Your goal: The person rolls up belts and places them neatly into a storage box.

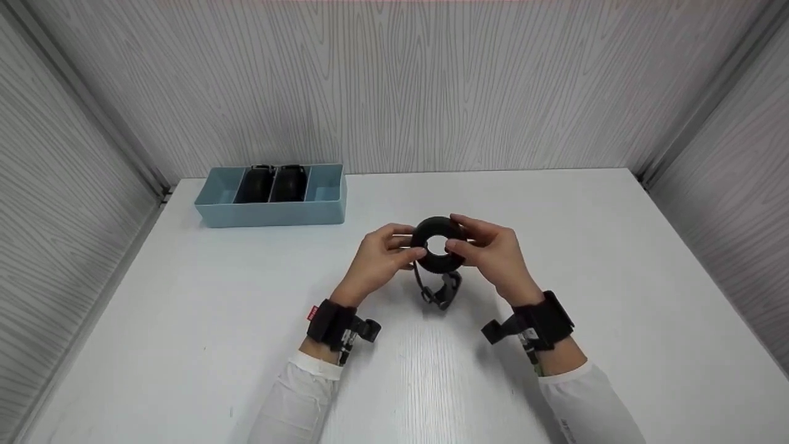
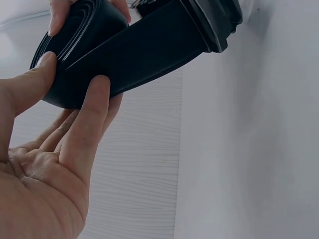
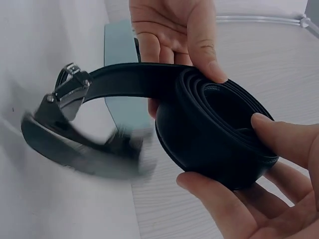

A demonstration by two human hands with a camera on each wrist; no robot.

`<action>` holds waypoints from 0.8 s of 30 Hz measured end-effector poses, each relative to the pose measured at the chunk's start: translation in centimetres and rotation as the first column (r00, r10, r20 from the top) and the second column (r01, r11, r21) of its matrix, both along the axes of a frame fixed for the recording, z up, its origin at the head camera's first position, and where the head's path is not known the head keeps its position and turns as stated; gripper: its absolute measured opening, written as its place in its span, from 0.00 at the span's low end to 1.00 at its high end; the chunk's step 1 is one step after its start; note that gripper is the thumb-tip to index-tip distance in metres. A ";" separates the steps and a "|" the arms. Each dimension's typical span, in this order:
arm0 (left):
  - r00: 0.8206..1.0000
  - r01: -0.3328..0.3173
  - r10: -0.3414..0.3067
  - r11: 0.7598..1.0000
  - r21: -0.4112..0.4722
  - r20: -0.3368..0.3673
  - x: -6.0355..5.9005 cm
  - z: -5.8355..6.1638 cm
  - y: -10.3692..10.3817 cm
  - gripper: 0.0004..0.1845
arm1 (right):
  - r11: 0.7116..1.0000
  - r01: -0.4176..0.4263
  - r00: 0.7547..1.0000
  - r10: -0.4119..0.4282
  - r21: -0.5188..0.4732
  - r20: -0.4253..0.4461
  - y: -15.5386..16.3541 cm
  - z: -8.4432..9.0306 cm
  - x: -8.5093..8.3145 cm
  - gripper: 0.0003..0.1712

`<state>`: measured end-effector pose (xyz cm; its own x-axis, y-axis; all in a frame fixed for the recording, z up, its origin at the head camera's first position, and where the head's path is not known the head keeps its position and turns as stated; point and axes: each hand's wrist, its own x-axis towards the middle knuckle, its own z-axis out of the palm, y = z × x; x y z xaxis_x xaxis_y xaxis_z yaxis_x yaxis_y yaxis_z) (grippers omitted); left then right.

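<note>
A black belt (image 1: 438, 264) is wound into a coil and held up above the white table between both hands. My left hand (image 1: 381, 256) pinches the coil's left side, thumb on the coil's edge and fingers against the outer strap. On the right side my right hand (image 1: 493, 251) grips it, thumb at the inner rim and fingers around the outside. The loose end with its metal buckle (image 3: 70, 127) hangs below the coil, blurred in the right wrist view. In the left wrist view the strap (image 2: 144, 50) runs from the coil toward the buckle.
At the back left stands a light blue divided box (image 1: 274, 214). Two dark rolled items, a left one (image 1: 256, 185) and a right one (image 1: 289, 184), fill its middle compartments. Wood-grained panels (image 1: 394, 86) enclose the table (image 1: 203, 320) at the back and sides.
</note>
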<state>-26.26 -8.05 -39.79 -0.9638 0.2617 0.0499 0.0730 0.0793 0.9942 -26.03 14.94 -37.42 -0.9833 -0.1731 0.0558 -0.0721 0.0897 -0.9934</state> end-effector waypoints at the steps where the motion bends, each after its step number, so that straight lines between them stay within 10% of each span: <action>1: 1.000 0.000 0.000 1.000 0.007 -0.002 0.0 0.0 0.0 0.25 | 1.000 0.001 1.000 -0.001 -0.011 0.002 0.0 0.0 0.1 0.30; 12: 0.998 -0.052 0.051 0.998 -0.037 -0.025 -0.2 0.2 -0.4 0.22 | 0.986 0.009 0.988 0.016 -0.164 0.151 -0.7 -1.5 -0.3 0.31; 24: 1.000 0.015 -0.018 0.992 -0.125 -0.020 -0.2 0.0 -0.6 0.19 | 0.985 -0.163 0.981 0.155 0.063 0.118 0.8 -1.6 -1.0 0.31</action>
<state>-26.47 -8.67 -39.80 -0.9585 0.2828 0.0358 0.0958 0.2012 0.9749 -27.00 15.71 -39.02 -0.9422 -0.3271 -0.0720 0.0206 0.1582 -0.9872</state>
